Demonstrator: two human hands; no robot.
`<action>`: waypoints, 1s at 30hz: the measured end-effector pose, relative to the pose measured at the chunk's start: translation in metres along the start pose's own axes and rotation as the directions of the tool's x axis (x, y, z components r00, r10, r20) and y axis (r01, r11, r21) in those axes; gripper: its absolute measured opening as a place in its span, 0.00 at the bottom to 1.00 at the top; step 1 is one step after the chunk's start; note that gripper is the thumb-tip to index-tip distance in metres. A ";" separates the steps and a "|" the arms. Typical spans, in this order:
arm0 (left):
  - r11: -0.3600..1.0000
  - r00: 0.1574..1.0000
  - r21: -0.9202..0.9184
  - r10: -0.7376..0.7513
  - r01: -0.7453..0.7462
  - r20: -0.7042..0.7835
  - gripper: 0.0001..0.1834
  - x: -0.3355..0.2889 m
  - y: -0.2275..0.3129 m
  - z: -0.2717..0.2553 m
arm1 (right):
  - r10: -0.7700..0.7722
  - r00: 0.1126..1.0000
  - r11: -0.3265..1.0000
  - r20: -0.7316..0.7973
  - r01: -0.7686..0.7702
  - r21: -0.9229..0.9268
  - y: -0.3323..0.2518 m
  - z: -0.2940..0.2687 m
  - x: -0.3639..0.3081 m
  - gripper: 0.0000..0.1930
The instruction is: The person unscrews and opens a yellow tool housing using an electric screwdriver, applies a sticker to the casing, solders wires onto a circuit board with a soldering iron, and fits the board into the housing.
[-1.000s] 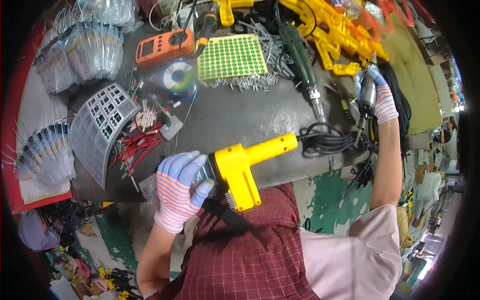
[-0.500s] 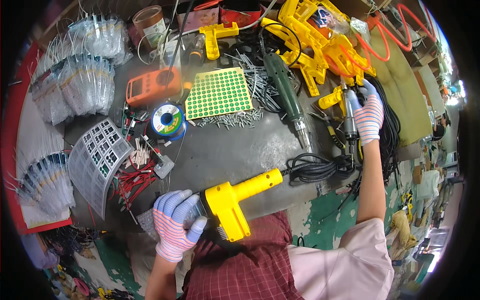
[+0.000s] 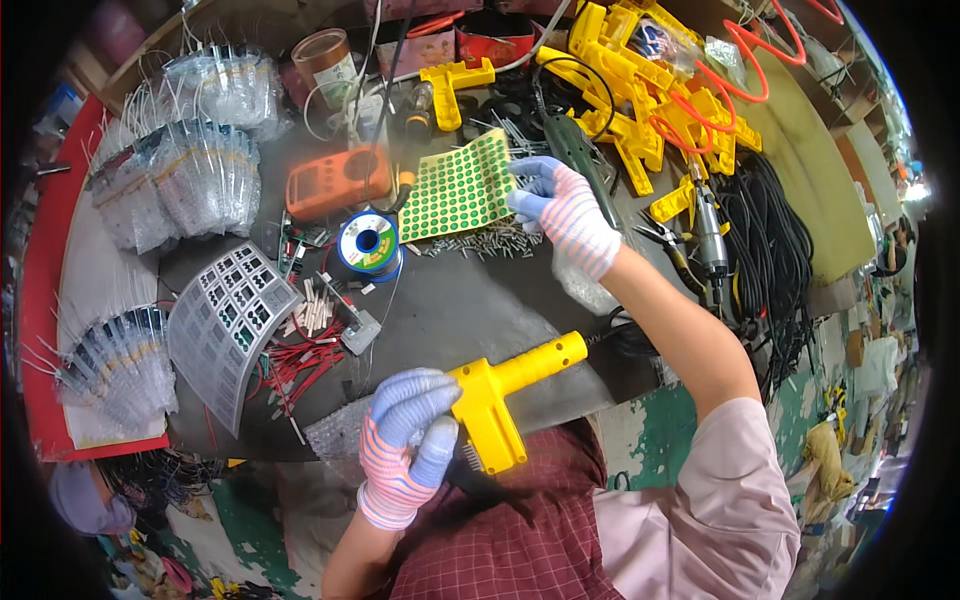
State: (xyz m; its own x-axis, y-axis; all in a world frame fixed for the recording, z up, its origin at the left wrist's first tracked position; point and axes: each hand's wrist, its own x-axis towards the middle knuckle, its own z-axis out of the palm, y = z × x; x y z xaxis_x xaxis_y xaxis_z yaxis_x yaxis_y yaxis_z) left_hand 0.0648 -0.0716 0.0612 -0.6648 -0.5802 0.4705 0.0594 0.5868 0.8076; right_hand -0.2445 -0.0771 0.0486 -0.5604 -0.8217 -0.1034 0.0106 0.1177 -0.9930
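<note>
My left hand [image 3: 408, 445], in a striped knit glove, is closed round the left end of a yellow hand-held electric tool [image 3: 492, 415] at the table's front edge. The tool's handle points up and right; a dark cord runs from it. My gloved right hand [image 3: 568, 215] pinches the right edge of a pale yellow sheet of round green stickers [image 3: 455, 190]. That edge is raised above small loose screws [image 3: 490, 243]. Beneath my right forearm lie a green electric screwdriver-like tool [image 3: 580, 160], partly hidden, and a clear plastic piece [image 3: 582, 285].
Left: bagged parts [image 3: 205, 185], a grey label sheet [image 3: 235, 320] and red wires [image 3: 305, 360]. An orange meter [image 3: 335, 183] and a solder spool [image 3: 368, 245] stand behind. Right: yellow housings [image 3: 625, 90], an air screwdriver [image 3: 710, 235], pliers [image 3: 680, 255] and black cables [image 3: 770, 250].
My right hand has let go of the air screwdriver and moved left to the sticker sheet, lifting its right edge. My left hand keeps the yellow tool, now turned slightly.
</note>
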 end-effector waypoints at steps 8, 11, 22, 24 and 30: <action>0.761 0.992 0.638 0.104 -0.122 0.065 0.48 0.074 -0.015 0.022 | -0.266 0.964 0.954 -0.014 0.265 0.142 -0.067 0.003 -0.099 0.21; 0.848 1.000 0.529 0.021 -0.019 0.002 0.42 0.075 -0.029 0.041 | -0.279 0.959 0.930 0.060 0.254 0.266 -0.082 0.012 -0.125 0.25; 0.444 0.770 -0.815 -0.638 0.372 0.004 0.23 0.064 0.017 0.012 | -0.190 0.981 0.913 -0.045 0.193 0.359 -0.050 0.036 -0.116 0.34; 0.404 0.819 -0.870 -0.574 0.282 -0.001 0.28 0.062 0.021 0.010 | -0.256 0.964 0.916 -0.076 0.267 0.300 -0.044 0.045 -0.113 0.31; 0.472 0.821 -0.864 -0.554 0.174 -0.137 0.30 0.057 0.014 -0.022 | -0.225 0.960 0.947 0.164 0.176 0.270 -0.040 0.041 -0.117 0.25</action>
State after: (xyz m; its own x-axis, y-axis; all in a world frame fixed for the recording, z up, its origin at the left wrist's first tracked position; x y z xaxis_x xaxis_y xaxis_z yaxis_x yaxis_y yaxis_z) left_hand 0.0444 -0.1087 0.1075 -0.4768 -0.8789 -0.0117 0.5561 -0.3119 0.7704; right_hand -0.1448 -0.0083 0.0977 -0.4048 -0.9071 0.1150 0.1347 -0.1835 -0.9737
